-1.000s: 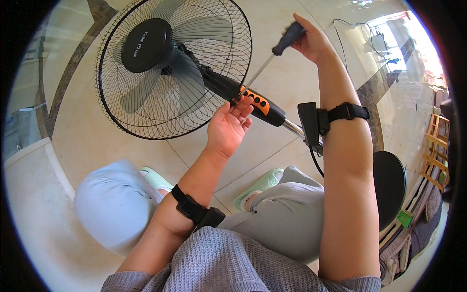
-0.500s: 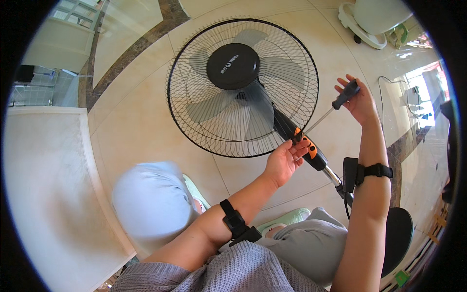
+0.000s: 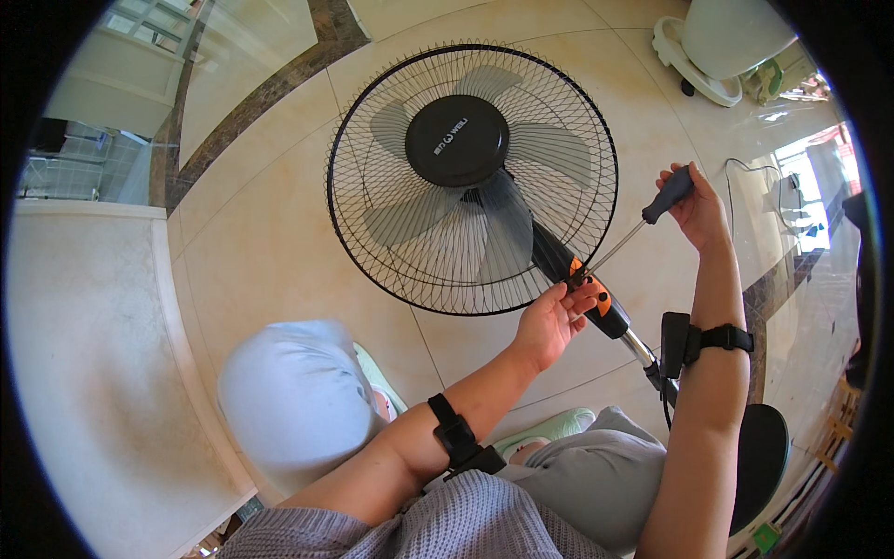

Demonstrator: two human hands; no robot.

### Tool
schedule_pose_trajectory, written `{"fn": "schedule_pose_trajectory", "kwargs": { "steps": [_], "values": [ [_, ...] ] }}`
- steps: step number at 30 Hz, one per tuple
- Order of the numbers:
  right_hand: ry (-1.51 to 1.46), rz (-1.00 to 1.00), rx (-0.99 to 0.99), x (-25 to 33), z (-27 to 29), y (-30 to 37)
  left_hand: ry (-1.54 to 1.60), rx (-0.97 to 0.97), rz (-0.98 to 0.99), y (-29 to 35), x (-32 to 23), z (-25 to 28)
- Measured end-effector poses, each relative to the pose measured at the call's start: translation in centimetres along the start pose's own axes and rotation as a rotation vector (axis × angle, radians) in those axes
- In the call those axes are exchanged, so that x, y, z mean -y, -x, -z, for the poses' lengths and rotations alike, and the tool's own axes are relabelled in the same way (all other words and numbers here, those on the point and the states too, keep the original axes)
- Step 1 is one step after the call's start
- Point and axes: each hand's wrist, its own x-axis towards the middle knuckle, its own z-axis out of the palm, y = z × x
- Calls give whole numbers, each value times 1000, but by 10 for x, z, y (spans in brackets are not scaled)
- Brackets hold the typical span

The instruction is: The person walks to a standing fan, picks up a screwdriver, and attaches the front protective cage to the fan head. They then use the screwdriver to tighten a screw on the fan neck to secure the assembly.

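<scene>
A black floor fan's round wire guard point(image 3: 407, 300) faces me, with grey translucent blades behind the wires and a black hub cap point(image 3: 456, 140). My left hand point(image 3: 549, 328) pinches the guard's lower right rim, in front of the orange and black control panel point(image 3: 603, 300). A small dark part sits between thumb and fingers, too small to name. To the right, my right hand point(image 3: 698, 207) is wrapped round the dark grey handle of a screwdriver point(image 3: 669, 194). Its thin shaft slants down left, and the tip meets the rim beside my left fingers.
The fan's metal pole point(image 3: 639, 348) runs down to a round black base point(image 3: 759, 461) beside my right arm. A pale cabinet top point(image 3: 84, 354) lies at left. At the far right stand a white pot on a wheeled stand point(image 3: 694, 61) and a loose cable point(image 3: 731, 200).
My right fingers have closed further round the screwdriver handle, and the handle has turned slightly. My left hand stays at the rim. The whole view has shifted a little.
</scene>
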Motion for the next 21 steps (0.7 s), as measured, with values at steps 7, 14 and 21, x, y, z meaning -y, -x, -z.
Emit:
{"fn": "schedule_pose_trajectory", "kwargs": {
  "steps": [7, 14, 21],
  "values": [
    [-135, 35, 72, -4, -6, 7, -13, 13, -3, 1, -2, -1],
    [-100, 15, 43, -2, -3, 1, -71, -5, 19, 1, -3, -1],
    [-44, -31, -8, -11, 10, -6, -1167, 287, 621, 35, -33, -42]
  ]
}}
